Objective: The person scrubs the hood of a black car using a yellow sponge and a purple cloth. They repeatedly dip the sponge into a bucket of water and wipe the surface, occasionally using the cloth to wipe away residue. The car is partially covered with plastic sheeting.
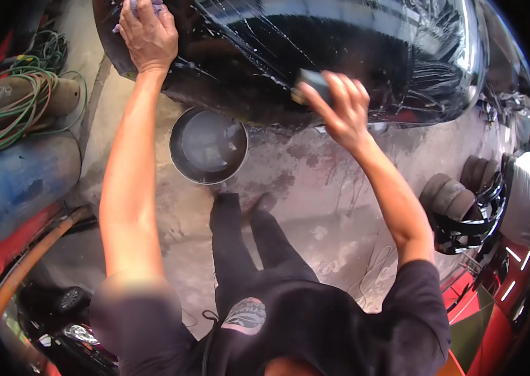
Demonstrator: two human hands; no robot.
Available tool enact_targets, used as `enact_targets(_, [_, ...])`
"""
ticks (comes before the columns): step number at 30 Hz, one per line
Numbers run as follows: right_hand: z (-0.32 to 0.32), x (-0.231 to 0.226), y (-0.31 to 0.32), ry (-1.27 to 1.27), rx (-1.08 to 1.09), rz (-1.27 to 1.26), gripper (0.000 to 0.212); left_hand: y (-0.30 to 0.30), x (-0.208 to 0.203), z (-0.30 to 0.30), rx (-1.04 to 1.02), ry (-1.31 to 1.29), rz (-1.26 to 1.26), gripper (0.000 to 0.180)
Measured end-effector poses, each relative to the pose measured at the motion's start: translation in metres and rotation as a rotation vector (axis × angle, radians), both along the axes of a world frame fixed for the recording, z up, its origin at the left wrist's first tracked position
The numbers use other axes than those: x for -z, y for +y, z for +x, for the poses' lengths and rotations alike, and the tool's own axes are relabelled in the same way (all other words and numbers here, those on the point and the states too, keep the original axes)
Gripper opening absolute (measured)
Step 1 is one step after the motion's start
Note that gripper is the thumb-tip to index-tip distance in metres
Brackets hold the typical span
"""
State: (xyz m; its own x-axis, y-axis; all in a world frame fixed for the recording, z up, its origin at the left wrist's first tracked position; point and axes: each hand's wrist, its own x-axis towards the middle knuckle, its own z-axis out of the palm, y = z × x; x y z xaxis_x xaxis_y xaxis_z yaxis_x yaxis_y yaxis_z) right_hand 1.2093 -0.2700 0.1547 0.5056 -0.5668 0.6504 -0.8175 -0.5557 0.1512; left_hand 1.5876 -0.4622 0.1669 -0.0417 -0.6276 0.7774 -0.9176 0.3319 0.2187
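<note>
Coiled green hoses [26, 120] at left, scuffed blue tank [30, 178] nearby, dark car [67, 323] at lower left

From where I steer, the car [346, 81] lies straight ahead. A cloth [134, 7] is under the left hand [147, 41] at its left side; a block [314, 83] is in the right hand [343, 109], farther right and nearer. The bucket [181, 153] stands on the floor [183, 222] between car and feet [265, 202]. Far left, hoses [26, 116] hang over a cylinder [64, 97], a barrel [30, 175] behind.
</note>
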Motion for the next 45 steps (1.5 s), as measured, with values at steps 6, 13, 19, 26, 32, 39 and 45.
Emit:
enact_targets(6, [0.126, -0.023, -0.076, -0.041, -0.062, -0.083, 0.056, -0.016, 0.031, 0.030, 0.025, -0.020, -0.080, 0.058])
enact_targets(13, [-0.055, 0.029, 0.054, -0.084, 0.024, 0.025, 0.055, -0.024, 0.027, 0.009, 0.043, -0.021, -0.088, 0.060])
enact_targets(19, [0.061, 0.012, -0.019, -0.028, -0.061, -0.047, 0.058, -0.010, 0.024, 0.020, 0.077, -0.077, -0.045, 0.056])
enact_targets(26, [-0.116, 0.048, 0.072, -0.035, 0.157, 0.014, 0.060, -0.010, 0.020, 0.000, 0.050, -0.013, -0.014, 0.058])
enact_targets(32, [0.045, 0.033, 0.001, 0.037, -0.076, -0.112, 0.065, -0.007, 0.023, 0.019, 0.076, -0.048, 0.002, 0.059])
enact_targets(39, [-0.102, 0.045, 0.071, -0.099, 0.138, -0.058, 0.052, -0.014, 0.019, -0.001, -0.004, -0.073, -0.080, 0.055])
enact_targets(45, [0.065, -0.013, -0.037, -0.219, 0.116, -0.072, 0.053, -0.003, 0.016, 0.011, 0.075, -0.065, -0.042, 0.056])
